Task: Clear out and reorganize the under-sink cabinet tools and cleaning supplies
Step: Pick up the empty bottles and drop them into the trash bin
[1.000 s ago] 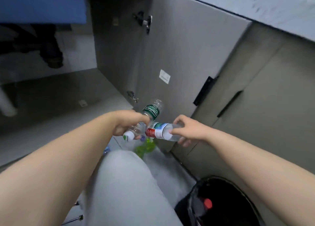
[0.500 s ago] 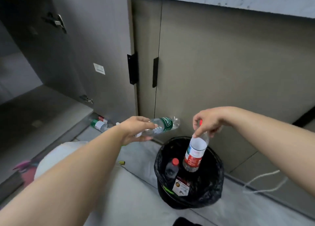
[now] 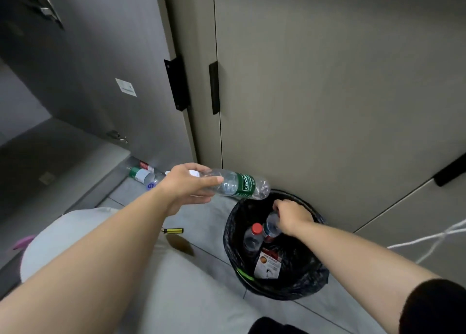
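My left hand (image 3: pixel 187 186) grips a clear plastic bottle with a green label (image 3: pixel 239 185) near its cap, holding it sideways just above the left rim of the black-lined trash bin (image 3: pixel 312 283). My right hand (image 3: pixel 292 216) is down inside the bin, fingers curled round the top of a red-labelled bottle (image 3: pixel 271 226) standing among the trash. Beside it in the bin sits a red-capped bottle (image 3: pixel 253 238) and a white and red package (image 3: pixel 268 265).
Two more bottles (image 3: pixel 145 174) lie on the floor at the foot of the open cabinet door (image 3: pixel 88 68). A small yellow-and-black screwdriver (image 3: pixel 172 230) lies on the tiles near my knee (image 3: pixel 75 232). White cord (image 3: pixel 428 240) trails at right. Closed cabinet doors (image 3: pixel 327 81) stand behind the bin.
My right hand lowered the red-labelled bottle from above the bin down into it. My left hand carried the green-labelled bottle rightward to the bin's rim.
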Available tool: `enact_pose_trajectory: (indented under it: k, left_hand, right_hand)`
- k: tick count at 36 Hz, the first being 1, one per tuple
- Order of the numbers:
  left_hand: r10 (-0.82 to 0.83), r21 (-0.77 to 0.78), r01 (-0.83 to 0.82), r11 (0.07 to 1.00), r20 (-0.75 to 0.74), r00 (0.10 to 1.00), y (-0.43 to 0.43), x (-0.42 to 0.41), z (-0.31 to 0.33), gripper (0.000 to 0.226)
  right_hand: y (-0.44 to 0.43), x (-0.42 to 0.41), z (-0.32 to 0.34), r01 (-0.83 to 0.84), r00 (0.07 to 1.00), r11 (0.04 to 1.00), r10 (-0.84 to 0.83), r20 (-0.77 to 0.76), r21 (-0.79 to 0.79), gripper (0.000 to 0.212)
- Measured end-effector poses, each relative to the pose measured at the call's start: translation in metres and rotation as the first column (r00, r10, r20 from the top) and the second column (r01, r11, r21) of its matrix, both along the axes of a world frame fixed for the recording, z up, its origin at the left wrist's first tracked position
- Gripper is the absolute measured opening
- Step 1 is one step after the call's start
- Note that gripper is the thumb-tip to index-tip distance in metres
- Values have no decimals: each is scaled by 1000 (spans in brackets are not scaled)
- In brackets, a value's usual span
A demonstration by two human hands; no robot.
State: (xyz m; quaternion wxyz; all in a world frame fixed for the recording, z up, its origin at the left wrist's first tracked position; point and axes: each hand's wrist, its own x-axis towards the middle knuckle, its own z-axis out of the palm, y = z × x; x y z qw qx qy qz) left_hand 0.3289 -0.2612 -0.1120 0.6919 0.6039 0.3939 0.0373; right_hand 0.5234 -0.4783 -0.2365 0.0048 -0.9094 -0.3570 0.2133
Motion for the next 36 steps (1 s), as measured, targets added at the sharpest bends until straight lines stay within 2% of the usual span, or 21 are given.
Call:
enact_pose_trajectory:
  k: [4, 9, 14, 19, 21, 23, 26, 28, 29, 32, 34, 36]
  left_hand:
    - [60, 76, -61, 995, 13, 998, 3, 2, -5, 66]
    - [20, 155, -30, 987, 63, 998, 2, 7, -4, 44]
    - [20, 173, -43, 984, 134, 991, -2, 11, -2, 44]
    - [-25, 192, -12, 981, 190, 981, -9, 16, 3, 43]
    - [-53, 208, 10, 978, 202, 978, -12, 17, 5, 40]
    - [-86, 229, 36, 973, 213, 973, -16, 19, 7, 39]
    - [-141, 240, 83, 967, 234, 962, -21, 20, 8, 40]
    - [-196, 275, 130, 953, 230, 953, -25, 20, 9, 40]
    - [-219, 296, 148, 943, 223, 950, -27, 20, 10, 40]
    - [-278, 315, 200, 928, 226, 934, -32, 21, 12, 41]
    - [-345, 316, 268, 910, 222, 912, -35, 21, 12, 44]
    - [-403, 330, 326, 886, 198, 894, -37, 23, 12, 45]
  right_hand:
    - [-1, -4, -18, 2, 1000, 999, -1, -11, 47, 32]
    - [-1, -4, -24, 16, 998, 999, -13, -55, 44, 37]
    - [0, 1, -20, 50, 992, 996, -40, -121, 75, 54]
    - [5, 10, 7, 42, 994, 995, -33, -100, 88, 41]
    - [11, 12, 30, 67, 994, 982, -50, -100, 175, 27]
    - [19, 13, 57, 102, 992, 934, -69, -106, 344, 22]
    - [33, 4, 103, 142, 982, 746, -23, -188, 650, 18]
    - [40, -6, 134, 115, 972, 649, 81, -219, 752, 11]
    - [43, -11, 147, 86, 966, 635, 137, -221, 768, 13]
    - [45, -23, 170, -102, 962, 707, 249, -111, 700, 31]
    - [44, -29, 175, -206, 958, 759, 284, -28, 618, 32]
    - [43, -32, 176, -230, 958, 775, 287, -4, 589, 29]
